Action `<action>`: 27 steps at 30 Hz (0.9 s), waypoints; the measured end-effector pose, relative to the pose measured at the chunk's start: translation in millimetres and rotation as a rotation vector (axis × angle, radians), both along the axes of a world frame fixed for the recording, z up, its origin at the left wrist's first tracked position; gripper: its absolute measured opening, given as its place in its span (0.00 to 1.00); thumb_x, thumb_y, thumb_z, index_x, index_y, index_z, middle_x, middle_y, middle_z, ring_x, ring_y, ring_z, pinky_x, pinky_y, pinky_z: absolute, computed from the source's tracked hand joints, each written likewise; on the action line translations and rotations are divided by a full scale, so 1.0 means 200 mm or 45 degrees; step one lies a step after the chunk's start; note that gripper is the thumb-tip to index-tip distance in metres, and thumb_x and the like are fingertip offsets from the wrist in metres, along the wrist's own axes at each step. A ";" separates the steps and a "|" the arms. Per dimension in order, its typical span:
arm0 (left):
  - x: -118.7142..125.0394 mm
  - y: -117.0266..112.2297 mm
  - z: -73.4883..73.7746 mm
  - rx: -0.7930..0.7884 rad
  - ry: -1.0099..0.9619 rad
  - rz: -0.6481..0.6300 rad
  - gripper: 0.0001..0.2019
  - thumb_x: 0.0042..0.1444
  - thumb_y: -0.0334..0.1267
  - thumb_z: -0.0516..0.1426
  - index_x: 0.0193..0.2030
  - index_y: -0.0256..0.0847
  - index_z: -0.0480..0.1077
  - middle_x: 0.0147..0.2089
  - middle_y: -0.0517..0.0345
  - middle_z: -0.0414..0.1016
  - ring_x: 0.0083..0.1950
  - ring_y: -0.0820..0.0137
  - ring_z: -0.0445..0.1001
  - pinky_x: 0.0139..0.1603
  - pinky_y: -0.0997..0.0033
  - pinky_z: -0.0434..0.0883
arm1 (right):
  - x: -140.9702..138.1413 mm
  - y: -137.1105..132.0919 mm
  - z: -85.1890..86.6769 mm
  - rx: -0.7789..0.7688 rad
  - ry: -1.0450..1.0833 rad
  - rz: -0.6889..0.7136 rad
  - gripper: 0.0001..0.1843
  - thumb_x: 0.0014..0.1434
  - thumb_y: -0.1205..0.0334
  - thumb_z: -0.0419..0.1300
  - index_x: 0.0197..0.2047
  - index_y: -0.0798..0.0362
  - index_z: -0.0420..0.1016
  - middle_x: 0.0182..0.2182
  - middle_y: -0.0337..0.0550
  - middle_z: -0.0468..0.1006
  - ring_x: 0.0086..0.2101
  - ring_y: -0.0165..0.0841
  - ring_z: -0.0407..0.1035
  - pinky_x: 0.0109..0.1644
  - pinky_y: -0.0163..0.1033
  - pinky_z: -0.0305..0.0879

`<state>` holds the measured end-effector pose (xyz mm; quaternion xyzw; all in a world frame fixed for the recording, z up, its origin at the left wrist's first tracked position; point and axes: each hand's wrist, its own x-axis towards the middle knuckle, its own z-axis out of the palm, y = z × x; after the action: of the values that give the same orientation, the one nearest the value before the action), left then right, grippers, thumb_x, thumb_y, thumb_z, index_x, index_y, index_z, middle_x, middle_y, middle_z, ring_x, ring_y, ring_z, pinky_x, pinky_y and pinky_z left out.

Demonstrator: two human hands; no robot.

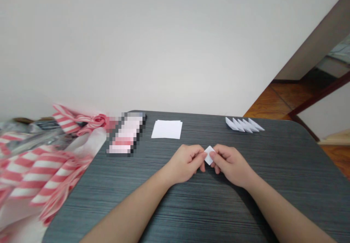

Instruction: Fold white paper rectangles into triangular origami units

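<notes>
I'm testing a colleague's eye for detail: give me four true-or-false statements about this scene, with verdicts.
1. The left hand and right hand pinch a small folded white paper piece between them. True.
2. The white paper sheets lie on the floor. False: they lie on the dark grey table.
3. A row of overlapping folded paper pieces lies on the table beyond the hands. True.
4. The pink-and-white striped bag lies mid-table. False: it is at the table's left side.
</notes>
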<state>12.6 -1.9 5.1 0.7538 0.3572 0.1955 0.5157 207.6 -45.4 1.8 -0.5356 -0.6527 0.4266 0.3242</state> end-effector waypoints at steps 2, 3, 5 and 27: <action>0.00 0.00 0.00 0.003 -0.002 -0.005 0.18 0.67 0.43 0.49 0.29 0.38 0.70 0.25 0.60 0.77 0.21 0.77 0.68 0.25 0.80 0.63 | 0.00 0.00 0.00 0.011 -0.023 0.000 0.17 0.67 0.58 0.53 0.28 0.53 0.70 0.17 0.34 0.72 0.19 0.27 0.66 0.27 0.31 0.61; 0.00 0.00 0.00 0.004 -0.003 -0.006 0.18 0.67 0.43 0.49 0.29 0.38 0.70 0.26 0.60 0.77 0.22 0.77 0.68 0.25 0.80 0.63 | 0.00 0.00 0.00 0.010 -0.031 0.001 0.17 0.67 0.59 0.53 0.27 0.53 0.70 0.16 0.34 0.72 0.19 0.27 0.66 0.27 0.31 0.61; 0.00 0.00 0.00 0.003 -0.003 -0.011 0.18 0.67 0.43 0.49 0.29 0.38 0.70 0.26 0.60 0.77 0.22 0.77 0.68 0.26 0.80 0.63 | 0.00 0.00 0.00 0.004 -0.031 0.005 0.17 0.67 0.59 0.53 0.27 0.53 0.70 0.16 0.34 0.72 0.19 0.27 0.66 0.27 0.32 0.61; -0.01 0.00 0.03 0.154 0.079 -0.148 0.21 0.68 0.41 0.49 0.26 0.37 0.72 0.23 0.61 0.74 0.23 0.77 0.67 0.27 0.79 0.60 | -0.01 0.01 0.00 0.036 -0.005 -0.029 0.14 0.66 0.60 0.53 0.29 0.52 0.70 0.19 0.35 0.73 0.22 0.28 0.68 0.27 0.32 0.62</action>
<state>11.6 -1.3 10.9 0.8088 0.3161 0.1630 0.4684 206.4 -43.5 2.5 -0.5391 -0.6534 0.4125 0.3352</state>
